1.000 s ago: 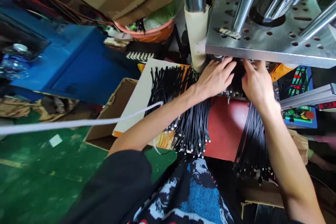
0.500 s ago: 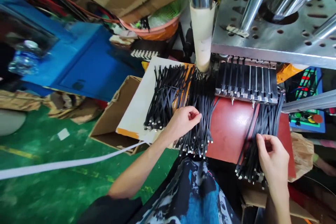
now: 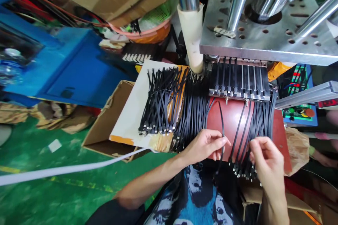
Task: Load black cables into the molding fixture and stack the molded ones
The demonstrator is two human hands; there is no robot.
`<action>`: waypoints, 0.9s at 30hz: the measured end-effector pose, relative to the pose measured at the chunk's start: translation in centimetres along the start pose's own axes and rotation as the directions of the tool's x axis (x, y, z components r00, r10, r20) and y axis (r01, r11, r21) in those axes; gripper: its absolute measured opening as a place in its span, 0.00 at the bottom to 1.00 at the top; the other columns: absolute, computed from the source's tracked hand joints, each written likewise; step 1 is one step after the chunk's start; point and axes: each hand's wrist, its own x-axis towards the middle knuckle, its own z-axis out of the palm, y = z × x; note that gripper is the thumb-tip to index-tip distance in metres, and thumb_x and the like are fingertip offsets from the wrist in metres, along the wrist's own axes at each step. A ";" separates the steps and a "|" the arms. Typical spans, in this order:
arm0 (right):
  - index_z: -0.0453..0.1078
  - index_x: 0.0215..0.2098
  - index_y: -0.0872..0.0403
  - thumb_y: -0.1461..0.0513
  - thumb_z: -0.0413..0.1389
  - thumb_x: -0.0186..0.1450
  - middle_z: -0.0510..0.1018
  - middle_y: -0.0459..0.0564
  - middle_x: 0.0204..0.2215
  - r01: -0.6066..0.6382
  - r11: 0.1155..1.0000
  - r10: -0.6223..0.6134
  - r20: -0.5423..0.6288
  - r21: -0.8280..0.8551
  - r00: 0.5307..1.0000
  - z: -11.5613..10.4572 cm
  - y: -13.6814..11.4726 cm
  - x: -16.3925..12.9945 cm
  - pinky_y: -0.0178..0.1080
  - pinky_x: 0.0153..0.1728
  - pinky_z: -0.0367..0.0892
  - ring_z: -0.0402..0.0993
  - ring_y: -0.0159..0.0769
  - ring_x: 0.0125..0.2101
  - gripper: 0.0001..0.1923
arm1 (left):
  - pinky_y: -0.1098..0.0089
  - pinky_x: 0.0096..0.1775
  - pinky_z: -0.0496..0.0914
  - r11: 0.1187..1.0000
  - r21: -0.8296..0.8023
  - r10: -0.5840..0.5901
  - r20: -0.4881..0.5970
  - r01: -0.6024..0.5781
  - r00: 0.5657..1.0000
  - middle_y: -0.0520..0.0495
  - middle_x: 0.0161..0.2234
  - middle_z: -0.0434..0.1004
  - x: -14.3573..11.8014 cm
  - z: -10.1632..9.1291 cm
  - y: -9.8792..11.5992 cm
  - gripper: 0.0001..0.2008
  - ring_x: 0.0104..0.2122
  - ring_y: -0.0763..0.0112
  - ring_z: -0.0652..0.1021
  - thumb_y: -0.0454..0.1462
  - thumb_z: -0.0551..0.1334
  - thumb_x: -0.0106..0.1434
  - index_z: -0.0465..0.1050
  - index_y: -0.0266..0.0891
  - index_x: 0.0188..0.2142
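Black strap (image 3: pixel 222 126): single piece pinched in left hand (image 3: pixel 204 145) fingers, lifted over the red table (image 3: pixel 229 119). Right hand (image 3: pixel 265 160) fingers pinch ends in the loose strap bundle (image 3: pixel 250 137), fanned for picking. Slotted fixture (image 3: pixel 239 81) above holds straps in rows.

Matt black plastic straps (image 3: pixel 194 109), shiny steel plate (image 3: pixel 266 40), brown cardboard box (image 3: pixel 104 123)

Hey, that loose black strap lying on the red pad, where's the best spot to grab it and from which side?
Probably its near end, from the person's side. The black strap lies lengthwise away from them on the red pad, and the left hand already pinches it there; the far end nears the slotted fixture.
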 end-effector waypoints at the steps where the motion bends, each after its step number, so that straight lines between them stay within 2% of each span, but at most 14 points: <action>1: 0.70 0.33 0.49 0.48 0.60 0.72 0.70 0.42 0.23 0.022 0.999 -0.024 0.105 0.024 0.994 0.4 -0.4 -0.7 0.36 0.24 0.61 0.66 0.33 0.22 0.16 | 0.76 0.24 0.69 1.000 0.028 0.007 -0.001 -0.007 1.000 0.53 0.24 0.74 0.1 0.4 0.0 0.23 0.21 0.76 0.75 0.56 0.66 0.68 0.79 0.37 0.38; 5: 0.69 0.30 0.50 0.50 0.59 0.73 0.71 0.42 0.21 -0.002 0.996 -0.037 0.444 0.087 0.895 0.8 -1.9 -2.1 0.35 0.24 0.63 0.67 0.32 0.21 0.18 | 0.73 0.27 0.68 0.983 0.164 0.086 -0.010 -0.083 0.996 0.53 0.24 0.73 -0.6 1.1 0.6 0.19 0.22 0.74 0.74 0.50 0.65 0.70 0.73 0.39 0.29; 7: 0.71 0.32 0.51 0.49 0.62 0.70 0.73 0.42 0.23 -0.061 0.993 0.001 0.529 0.096 0.849 0.7 -2.4 -1.6 0.35 0.25 0.65 0.69 0.33 0.23 0.16 | 0.72 0.27 0.65 0.937 0.308 0.167 0.023 -0.166 0.986 0.53 0.24 0.72 -1.3 1.2 0.5 0.17 0.22 0.74 0.72 0.45 0.64 0.71 0.72 0.40 0.27; 8: 0.72 0.33 0.51 0.49 0.64 0.69 0.73 0.43 0.24 -0.085 0.990 0.010 0.539 0.115 0.842 0.8 -2.5 -1.2 0.35 0.26 0.66 0.69 0.33 0.24 0.16 | 0.71 0.28 0.65 0.898 0.384 0.210 0.054 -0.215 0.976 0.53 0.25 0.72 -1.7 1.2 0.3 0.16 0.23 0.74 0.71 0.43 0.63 0.71 0.72 0.40 0.27; 9: 0.73 0.35 0.52 0.48 0.65 0.68 0.74 0.43 0.25 -0.104 0.984 0.013 0.516 0.147 0.856 1.0 -2.6 -0.7 0.35 0.26 0.66 0.69 0.32 0.24 0.16 | 0.70 0.29 0.65 0.853 0.453 0.245 0.090 -0.259 0.965 0.53 0.25 0.73 -2.1 1.3 -0.1 0.16 0.24 0.74 0.71 0.41 0.63 0.71 0.72 0.40 0.27; 11: 0.73 0.34 0.52 0.47 0.63 0.68 0.72 0.43 0.25 -0.110 0.967 0.010 0.395 0.230 0.919 1.7 -2.5 0.1 0.35 0.24 0.64 0.66 0.31 0.22 0.18 | 0.69 0.33 0.66 0.773 0.560 0.273 0.133 -0.299 0.953 0.52 0.26 0.73 -2.7 1.3 -0.8 0.14 0.26 0.72 0.72 0.38 0.63 0.71 0.73 0.40 0.26; 14: 0.68 0.26 0.52 0.47 0.62 0.70 0.65 0.41 0.22 -0.032 0.964 -0.030 0.226 0.265 0.974 3.1 -1.9 0.7 0.34 0.23 0.60 0.61 0.29 0.21 0.23 | 0.69 0.37 0.67 0.690 0.674 0.212 0.160 -0.263 0.964 0.52 0.28 0.74 -3.0 1.1 -0.5 0.15 0.29 0.72 0.74 0.37 0.63 0.71 0.73 0.38 0.26; 15: 0.66 0.24 0.52 0.48 0.62 0.70 0.65 0.42 0.22 0.002 0.968 -0.058 0.216 0.251 0.975 3.4 -1.7 0.7 0.35 0.23 0.59 0.61 0.29 0.22 0.24 | 0.69 0.38 0.68 0.675 0.695 0.200 0.152 -0.248 0.968 0.51 0.30 0.75 -2.8 0.9 0.2 0.13 0.31 0.71 0.75 0.38 0.63 0.72 0.75 0.38 0.29; 17: 0.67 0.23 0.53 0.49 0.62 0.71 0.67 0.43 0.24 0.065 0.975 -0.115 0.232 0.214 0.966 3.7 -1.3 0.4 0.36 0.24 0.59 0.61 0.30 0.23 0.24 | 0.70 0.40 0.70 0.684 0.689 0.232 0.104 -0.238 0.967 0.49 0.38 0.79 -2.0 0.7 2.1 0.10 0.36 0.70 0.77 0.42 0.63 0.74 0.79 0.38 0.41; 19: 0.73 0.26 0.53 0.51 0.61 0.72 0.70 0.45 0.26 0.130 0.976 -0.170 0.236 0.176 0.957 3.7 -1.0 0.0 0.36 0.26 0.60 0.63 0.32 0.25 0.20 | 0.70 0.38 0.71 0.720 0.638 0.350 0.005 -0.272 0.937 0.45 0.45 0.80 -0.6 0.4 4.2 0.18 0.37 0.70 0.77 0.46 0.64 0.73 0.76 0.37 0.55; 20: 0.76 0.29 0.53 0.52 0.61 0.73 0.71 0.46 0.27 0.164 0.974 -0.198 0.233 0.157 0.952 3.7 -1.0 -0.2 0.37 0.27 0.61 0.65 0.33 0.27 0.18 | 0.70 0.38 0.72 0.726 0.614 0.410 -0.026 -0.309 0.912 0.43 0.47 0.80 0.1 0.2 5.1 0.21 0.37 0.70 0.78 0.46 0.65 0.73 0.75 0.36 0.58; 23: 0.82 0.40 0.51 0.55 0.58 0.75 0.72 0.46 0.27 0.237 0.964 -0.261 0.249 0.125 0.933 3.8 -1.0 -0.8 0.37 0.31 0.64 0.69 0.35 0.29 0.12 | 0.69 0.40 0.72 0.716 0.570 0.490 0.001 -0.403 0.872 0.42 0.44 0.82 1.9 -0.3 7.0 0.16 0.38 0.68 0.79 0.43 0.66 0.72 0.80 0.34 0.52; 25: 0.82 0.46 0.51 0.57 0.56 0.76 0.73 0.46 0.29 0.256 0.960 -0.278 0.270 0.117 0.922 3.8 -1.0 -1.0 0.37 0.32 0.65 0.70 0.34 0.29 0.12 | 0.68 0.42 0.72 0.732 0.540 0.466 0.049 -0.416 0.883 0.44 0.41 0.83 2.4 -0.4 7.4 0.11 0.39 0.67 0.80 0.41 0.66 0.71 0.83 0.34 0.44; 27: 0.82 0.45 0.52 0.57 0.55 0.77 0.74 0.47 0.30 0.268 0.957 -0.289 0.289 0.111 0.913 3.7 -0.9 -1.0 0.36 0.32 0.67 0.71 0.34 0.30 0.13 | 0.69 0.41 0.71 0.769 0.496 0.431 0.062 -0.403 0.900 0.45 0.39 0.84 2.5 -0.5 7.5 0.10 0.38 0.68 0.80 0.40 0.68 0.69 0.84 0.34 0.41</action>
